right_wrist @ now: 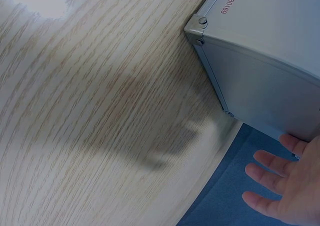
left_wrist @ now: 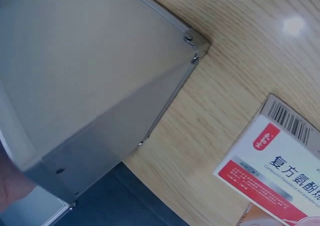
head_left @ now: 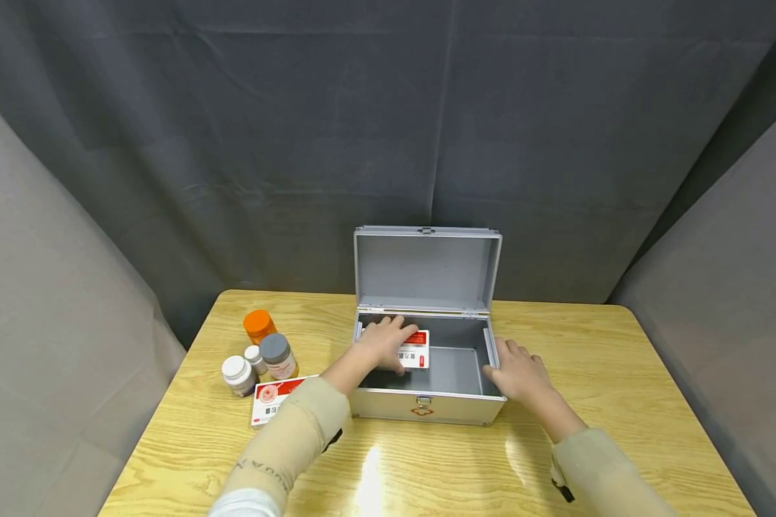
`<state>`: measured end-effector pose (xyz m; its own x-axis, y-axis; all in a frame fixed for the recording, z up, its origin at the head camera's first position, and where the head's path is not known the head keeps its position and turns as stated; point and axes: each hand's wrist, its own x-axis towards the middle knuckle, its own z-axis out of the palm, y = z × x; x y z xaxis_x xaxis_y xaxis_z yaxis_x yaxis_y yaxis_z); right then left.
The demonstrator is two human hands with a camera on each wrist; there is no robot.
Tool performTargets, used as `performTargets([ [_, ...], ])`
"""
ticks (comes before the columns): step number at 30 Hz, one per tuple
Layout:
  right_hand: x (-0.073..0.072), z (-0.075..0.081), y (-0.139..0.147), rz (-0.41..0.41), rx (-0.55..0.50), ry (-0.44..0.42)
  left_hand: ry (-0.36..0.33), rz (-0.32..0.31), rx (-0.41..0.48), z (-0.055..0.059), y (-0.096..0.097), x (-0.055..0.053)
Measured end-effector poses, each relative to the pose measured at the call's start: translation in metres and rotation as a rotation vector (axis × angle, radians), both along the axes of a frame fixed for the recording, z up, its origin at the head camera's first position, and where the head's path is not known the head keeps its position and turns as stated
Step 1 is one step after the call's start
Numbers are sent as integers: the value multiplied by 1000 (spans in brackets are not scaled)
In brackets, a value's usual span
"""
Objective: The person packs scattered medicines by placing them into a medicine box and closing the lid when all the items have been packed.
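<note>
Metal case (head_left: 388, 405) on the wood-grain table (head_left: 588, 373), its lid (head_left: 427, 271) raised along the back edge; latch (head_left: 424, 400) and red emblem (head_left: 422, 412) on its front wall. Inside the case, left of centre: a red-and-white carton (head_left: 418, 357), partly covered by the left hand (head_left: 379, 346). That hand reaches in over the case's left side, fingers spread toward the carton's far edge, thumb at the near one; whether it is clamped on the carton, cannot tell. In the left wrist view the case's wall hides most of it.

Right hand (head_left: 520, 371) at the case's right wall: thumb at the rim, fingers outside, loose and apart from each other, nothing held.

Left of the case, a close cluster: orange-capped bottle (head_left: 259, 327) farthest back, grey-capped bottle (head_left: 279, 357) nearest the case, small white-capped bottle (head_left: 254, 357) beside it, larger white-capped bottle (head_left: 238, 375) farthest from the case. In front of these, also left of the case, a second carton (head_left: 268, 403), lying flat; left sleeve (head_left: 291, 431) crosses over its right end, between it and the case. Behind the case, a dark grey curtain (head_left: 297, 143).
</note>
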<state>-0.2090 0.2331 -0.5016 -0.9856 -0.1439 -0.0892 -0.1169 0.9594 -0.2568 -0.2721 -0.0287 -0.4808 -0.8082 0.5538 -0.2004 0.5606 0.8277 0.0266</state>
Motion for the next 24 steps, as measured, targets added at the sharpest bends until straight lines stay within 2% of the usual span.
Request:
performTargets([
  [10,0,1,0,1,-5,-9,-11,0,-104,-13,6,-7],
  [24,0,1,0,1,-10,-8,-6,-10,-224,-30,17,-4],
])
